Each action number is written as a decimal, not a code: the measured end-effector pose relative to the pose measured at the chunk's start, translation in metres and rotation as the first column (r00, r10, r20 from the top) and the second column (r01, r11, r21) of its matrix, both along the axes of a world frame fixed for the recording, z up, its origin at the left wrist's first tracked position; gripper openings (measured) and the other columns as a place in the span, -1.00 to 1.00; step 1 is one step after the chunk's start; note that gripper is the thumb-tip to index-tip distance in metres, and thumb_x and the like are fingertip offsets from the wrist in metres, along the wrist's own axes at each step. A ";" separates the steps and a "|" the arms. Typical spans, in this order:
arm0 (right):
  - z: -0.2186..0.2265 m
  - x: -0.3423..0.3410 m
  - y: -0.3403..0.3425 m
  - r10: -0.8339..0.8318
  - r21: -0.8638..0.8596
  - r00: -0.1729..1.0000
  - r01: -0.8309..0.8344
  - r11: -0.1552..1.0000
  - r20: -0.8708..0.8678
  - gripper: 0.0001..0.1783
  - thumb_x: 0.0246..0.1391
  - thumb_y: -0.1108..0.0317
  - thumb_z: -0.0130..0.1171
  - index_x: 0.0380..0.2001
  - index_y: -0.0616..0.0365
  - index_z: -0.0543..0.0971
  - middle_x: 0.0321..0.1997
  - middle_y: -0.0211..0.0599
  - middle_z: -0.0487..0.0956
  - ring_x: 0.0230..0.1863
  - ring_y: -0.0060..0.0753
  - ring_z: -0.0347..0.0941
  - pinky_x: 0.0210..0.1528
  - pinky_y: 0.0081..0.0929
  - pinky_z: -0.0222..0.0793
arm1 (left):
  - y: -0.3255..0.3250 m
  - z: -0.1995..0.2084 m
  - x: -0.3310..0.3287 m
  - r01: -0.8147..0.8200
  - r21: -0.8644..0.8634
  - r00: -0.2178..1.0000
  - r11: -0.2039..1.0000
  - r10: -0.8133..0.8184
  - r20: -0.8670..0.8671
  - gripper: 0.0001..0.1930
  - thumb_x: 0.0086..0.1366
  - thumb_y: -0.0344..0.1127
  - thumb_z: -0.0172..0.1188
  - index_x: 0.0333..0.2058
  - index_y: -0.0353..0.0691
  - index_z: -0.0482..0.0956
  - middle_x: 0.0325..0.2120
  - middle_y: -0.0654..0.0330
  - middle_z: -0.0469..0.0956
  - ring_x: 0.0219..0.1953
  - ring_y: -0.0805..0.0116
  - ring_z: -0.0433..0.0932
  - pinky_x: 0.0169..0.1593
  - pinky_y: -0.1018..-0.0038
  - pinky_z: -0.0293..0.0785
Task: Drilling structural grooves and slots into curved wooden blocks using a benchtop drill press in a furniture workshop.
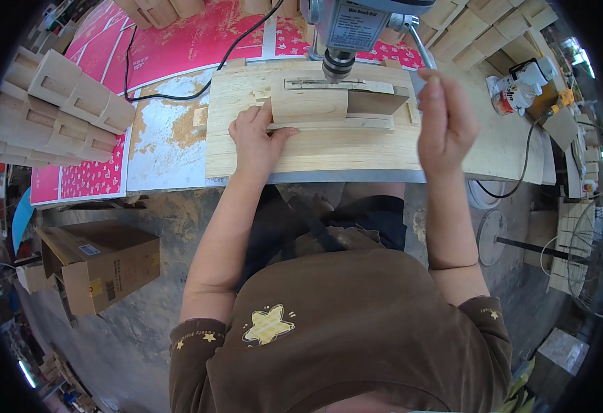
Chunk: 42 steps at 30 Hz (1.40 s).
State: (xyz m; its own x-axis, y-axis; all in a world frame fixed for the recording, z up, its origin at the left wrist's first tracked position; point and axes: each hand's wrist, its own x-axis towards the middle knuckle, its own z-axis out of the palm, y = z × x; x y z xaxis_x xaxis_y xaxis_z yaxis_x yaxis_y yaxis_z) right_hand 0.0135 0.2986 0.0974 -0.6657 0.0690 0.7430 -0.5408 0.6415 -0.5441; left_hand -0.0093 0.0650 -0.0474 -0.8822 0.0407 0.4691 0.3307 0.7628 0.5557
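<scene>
A pale wooden piece (308, 105) lies in a wooden jig on a flat wooden board (342, 153), under the chuck (338, 65) of a bench drill press (363, 24). My left hand (256, 138) grips the left end of the wooden piece, its thumb along the near strip of the jig and the fingers at the end. To the right, my right hand (446, 117) is closed around the end of the drill's metal feed lever (422, 51). A smooth brownish panel (380, 102) sits beside the wooden piece. The drill bit's tip is hard to make out.
Stacks of recessed wooden blocks (74, 103) stand on the left, more wooden blocks (487, 31) at the back right. A black cable (177, 97) crosses the sawdust-strewn table. At right are a white-and-red container (515, 100) and another cord. A cardboard box (108, 265) lies below left.
</scene>
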 end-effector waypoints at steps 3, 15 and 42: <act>-0.042 -0.016 0.002 0.004 0.085 0.998 0.001 0.996 -0.063 -0.93 0.01 0.48 0.11 -0.40 0.22 0.55 -0.55 -0.30 0.49 -0.54 -0.38 0.38 -0.41 -0.41 0.21 | 0.000 0.001 0.000 -0.005 -0.003 1.000 1.000 0.005 0.010 -0.33 -0.21 -0.15 0.43 -0.02 -0.09 0.49 -0.46 0.30 0.38 -0.28 0.29 0.35 -0.08 0.32 0.09; 0.076 -0.050 0.007 0.022 0.196 0.971 0.026 0.980 -0.238 -0.81 0.14 0.42 0.00 -0.43 0.29 0.55 -0.65 -0.44 0.37 -0.59 -0.68 0.25 -0.55 -0.66 0.08 | 0.009 0.004 0.002 -0.012 -0.030 0.999 0.999 0.013 0.031 -0.33 -0.21 -0.15 0.43 -0.01 -0.08 0.48 -0.42 0.30 0.45 -0.25 0.29 0.37 -0.07 0.27 0.09; -0.041 -0.030 0.007 0.110 0.114 0.969 -0.086 0.990 -0.222 -0.97 -0.07 0.56 0.11 -0.49 0.24 0.53 -0.57 -0.27 0.46 -0.49 -0.29 0.35 -0.38 -0.41 0.21 | 0.037 0.005 -0.002 0.002 -0.042 1.000 0.999 -0.001 0.031 -0.33 -0.16 -0.10 0.39 0.02 -0.11 0.46 -0.42 0.29 0.44 -0.26 0.26 0.37 -0.08 0.27 0.08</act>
State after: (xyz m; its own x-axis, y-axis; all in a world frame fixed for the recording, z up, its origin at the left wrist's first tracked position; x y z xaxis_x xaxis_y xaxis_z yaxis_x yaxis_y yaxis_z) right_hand -0.0164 0.3060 0.0569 -0.4785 -0.0724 0.8751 -0.7054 0.6251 -0.3340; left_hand -0.0116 0.1020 -0.0427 -0.8961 0.0613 0.4396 0.3151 0.7853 0.5329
